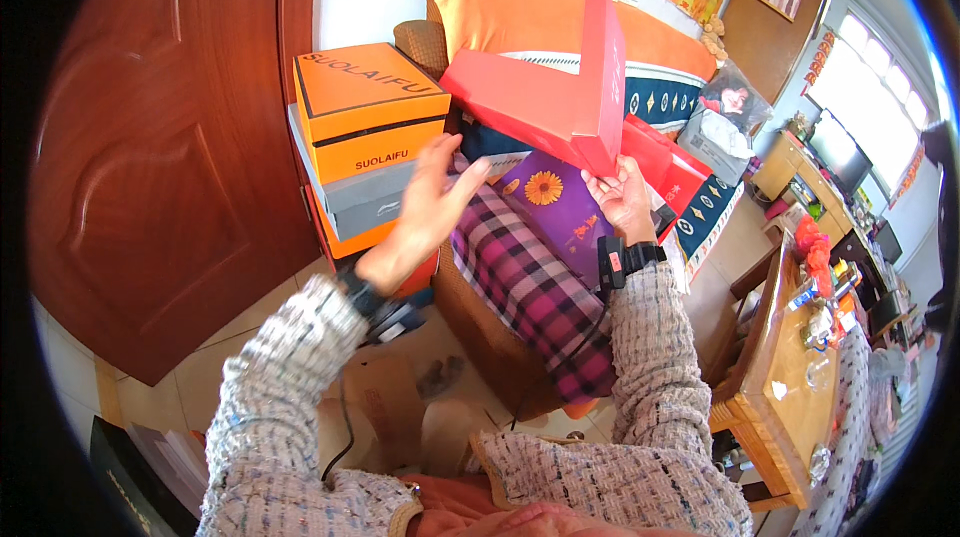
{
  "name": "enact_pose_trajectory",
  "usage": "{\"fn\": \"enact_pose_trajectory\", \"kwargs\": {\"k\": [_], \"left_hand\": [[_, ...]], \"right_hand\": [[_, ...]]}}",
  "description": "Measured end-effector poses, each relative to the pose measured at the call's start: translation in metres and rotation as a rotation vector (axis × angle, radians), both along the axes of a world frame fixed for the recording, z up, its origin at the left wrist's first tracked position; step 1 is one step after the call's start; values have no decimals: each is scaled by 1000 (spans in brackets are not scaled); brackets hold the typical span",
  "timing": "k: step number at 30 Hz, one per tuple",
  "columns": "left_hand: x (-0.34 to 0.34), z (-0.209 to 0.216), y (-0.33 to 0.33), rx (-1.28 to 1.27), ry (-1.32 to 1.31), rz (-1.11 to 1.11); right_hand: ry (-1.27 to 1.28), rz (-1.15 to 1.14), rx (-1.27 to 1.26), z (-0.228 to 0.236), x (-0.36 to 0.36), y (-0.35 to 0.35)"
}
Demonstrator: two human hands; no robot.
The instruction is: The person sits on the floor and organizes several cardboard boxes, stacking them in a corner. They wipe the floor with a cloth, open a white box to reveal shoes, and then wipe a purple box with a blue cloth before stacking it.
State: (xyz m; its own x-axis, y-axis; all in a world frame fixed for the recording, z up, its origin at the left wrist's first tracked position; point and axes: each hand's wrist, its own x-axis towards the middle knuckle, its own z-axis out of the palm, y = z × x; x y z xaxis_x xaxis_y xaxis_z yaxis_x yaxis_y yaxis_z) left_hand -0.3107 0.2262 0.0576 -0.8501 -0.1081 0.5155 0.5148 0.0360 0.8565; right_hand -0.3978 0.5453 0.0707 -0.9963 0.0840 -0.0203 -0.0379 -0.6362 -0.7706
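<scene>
A red cardboard box piece (540, 102), seemingly a shoebox or its lid, is tilted up over the sofa, one long side rising steeply. My right hand (625, 199) grips its lower corner between thumb and fingers. Left of it, my left hand (435, 192) is open, thumb and fingers spread, nearest the stacked boxes; no object shows in it. Below the red piece is a purple flat thing with an orange flower (545, 189), partly covered. Another red box (662, 162) sits behind my right hand, partly hidden.
Left of the sofa, an orange box (370, 102) tops a grey box (350, 199) and another orange box. A plaid cloth (525, 277) covers the sofa seat. A brown door (170, 137) stands at the left, a wooden table (785, 392) with small items at the right.
</scene>
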Motion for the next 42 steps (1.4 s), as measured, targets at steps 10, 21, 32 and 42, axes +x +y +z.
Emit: {"fn": "enact_pose_trajectory", "kwargs": {"k": [10,21,32,42], "left_hand": [[-113,29,51,713,-497,-374],[-89,21,39,444,-703,-161],[-48,-17,35,819,-477,-331],[-16,-19,40,791,-460,-218]], "right_hand": [[-11,221,251,-12,36,20],[-19,149,607,10,97,-4],[12,218,404,22,105,2],[2,227,499,53,139,-7]]}}
